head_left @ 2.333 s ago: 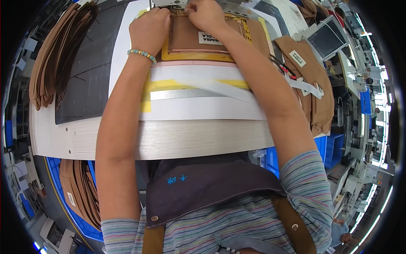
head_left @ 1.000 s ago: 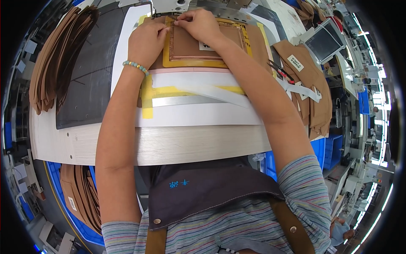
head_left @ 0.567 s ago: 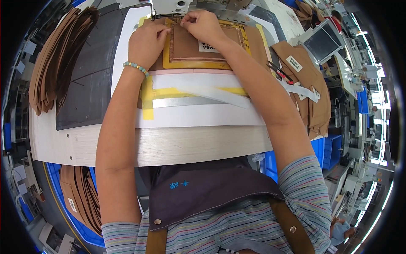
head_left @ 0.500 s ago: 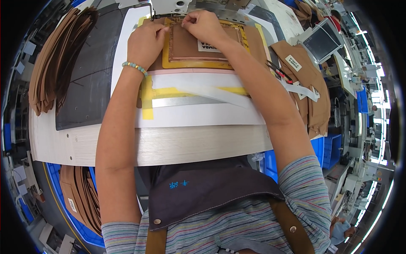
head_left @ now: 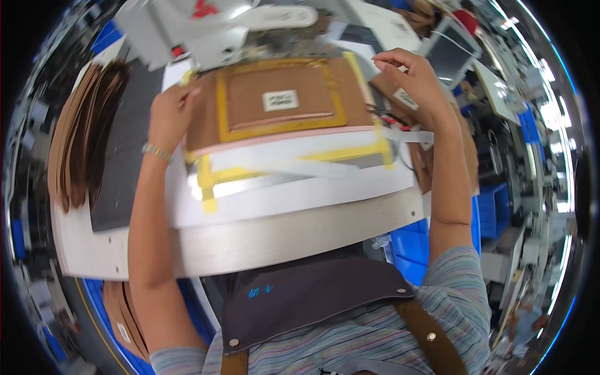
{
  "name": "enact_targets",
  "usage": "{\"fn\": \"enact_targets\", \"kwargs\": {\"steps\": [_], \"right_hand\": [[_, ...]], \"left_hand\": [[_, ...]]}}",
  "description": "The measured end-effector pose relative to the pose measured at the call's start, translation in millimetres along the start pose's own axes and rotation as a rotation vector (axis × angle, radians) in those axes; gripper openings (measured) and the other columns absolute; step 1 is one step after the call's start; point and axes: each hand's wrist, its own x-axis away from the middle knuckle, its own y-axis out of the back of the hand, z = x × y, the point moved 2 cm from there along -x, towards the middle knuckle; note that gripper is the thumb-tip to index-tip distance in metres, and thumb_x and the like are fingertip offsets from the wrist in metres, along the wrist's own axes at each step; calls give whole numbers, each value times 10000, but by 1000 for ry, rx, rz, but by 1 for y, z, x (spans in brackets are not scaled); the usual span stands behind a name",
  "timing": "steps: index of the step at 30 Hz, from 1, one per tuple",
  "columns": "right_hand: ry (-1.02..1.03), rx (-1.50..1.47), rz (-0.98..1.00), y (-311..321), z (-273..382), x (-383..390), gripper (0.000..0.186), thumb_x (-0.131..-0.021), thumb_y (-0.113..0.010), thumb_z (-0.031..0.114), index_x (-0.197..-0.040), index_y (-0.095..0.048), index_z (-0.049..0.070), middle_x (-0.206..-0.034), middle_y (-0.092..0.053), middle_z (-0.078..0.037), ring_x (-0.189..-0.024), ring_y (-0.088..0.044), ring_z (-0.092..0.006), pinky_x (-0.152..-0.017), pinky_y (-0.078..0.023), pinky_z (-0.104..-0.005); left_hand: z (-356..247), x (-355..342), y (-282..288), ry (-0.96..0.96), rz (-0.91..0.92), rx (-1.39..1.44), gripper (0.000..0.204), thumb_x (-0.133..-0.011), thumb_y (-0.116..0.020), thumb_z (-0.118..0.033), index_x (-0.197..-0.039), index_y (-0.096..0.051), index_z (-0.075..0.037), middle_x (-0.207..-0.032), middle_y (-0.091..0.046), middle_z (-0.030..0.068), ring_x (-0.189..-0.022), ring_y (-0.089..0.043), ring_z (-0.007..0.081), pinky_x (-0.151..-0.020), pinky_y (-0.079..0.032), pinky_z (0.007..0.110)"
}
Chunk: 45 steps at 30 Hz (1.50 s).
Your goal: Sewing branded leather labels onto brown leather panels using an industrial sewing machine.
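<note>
A brown fabric panel (head_left: 201, 122) lies on the machine bed under a yellow-edged rectangular frame (head_left: 223, 119). Inside the frame shows brown fabric with a white printed label (head_left: 280, 100). My left hand (head_left: 170, 115), wearing a beaded bracelet, is beside the panel's left edge. Its fingers look curled but are blurred, and contact with the panel cannot be made out. Up at the right, my right hand (head_left: 412, 78) hovers over a stack of brown pieces (head_left: 422, 162), fingers apart and holding nothing. Black-and-red snips (head_left: 397, 122) lie below it.
A white machine head (head_left: 212, 31) stands over the panel's far edge. White sheeting with yellow tape (head_left: 294, 158) covers the near bed. Brown pieces (head_left: 78, 137) are piled at the left. Blue bins (head_left: 409, 250) sit below the table, and a screen (head_left: 451, 50) stands at far right.
Both hands have moved apart, away from the frame: the left to the left, the right up over the right-hand stack. My view has shifted, and more of the machine head shows.
</note>
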Motion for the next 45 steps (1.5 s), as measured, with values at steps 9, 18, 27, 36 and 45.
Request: {"fn": "enact_targets", "kwargs": {"steps": [9, 18, 27, 36, 45], "right_hand": [[-560, 419, -442, 155, -266, 42, 483, -984, -683, 543, -1117, -833, 104, -972, -812, -106, -939, -767, -290, -880, -571, -409], [-616, 416, -223, 132, -319, 50, 626, -891, -744, 685, -1094, -826, 98, -1062, -806, -138, -1005, -766, -303, -873, -584, -422], [-495, 387, -317, 139, -318, 48, 588, -938, -707, 668, -1018, -832, 99, -938, -798, -110, -921, -750, -291, -814, -559, -398], [-366, 146, -500, 181, -345, 23, 564, -1002, -667, 599, -1137, -824, 74, -994, -818, -80, -942, -753, -200, -878, -540, -334], [-425, 51, -489, 184, -347, 13, 452, -901, -848, 507, -1040, -859, 77, -895, -783, 0, -878, -689, -84, -861, -521, -269]], "left_hand": [[-19, 30, -2, 65, 164, 260, 137, -1022, -709, -96, -1043, -761, 28, -903, -704, 79, -769, -608, 132, -677, -475, 277], [18, 23, 4, 219, 164, 242, 149, -1038, -712, -115, -1078, -785, 8, -983, -737, 23, -836, -616, 79, -693, -455, 248], [31, 20, 5, 128, 73, 91, 196, -1040, -694, -114, -1199, -759, -21, -1152, -733, 53, -886, -674, 124, -697, -522, 272], [-44, 35, 53, 232, 210, 324, 202, -1057, -659, -84, -1234, -700, 6, -1018, -738, 59, -903, -659, 124, -765, -511, 276], [-210, 29, 130, -382, 297, 1093, 394, -915, -886, -309, -1228, -739, -120, -1040, -736, -16, -990, -631, 104, -679, -476, 225]]}}
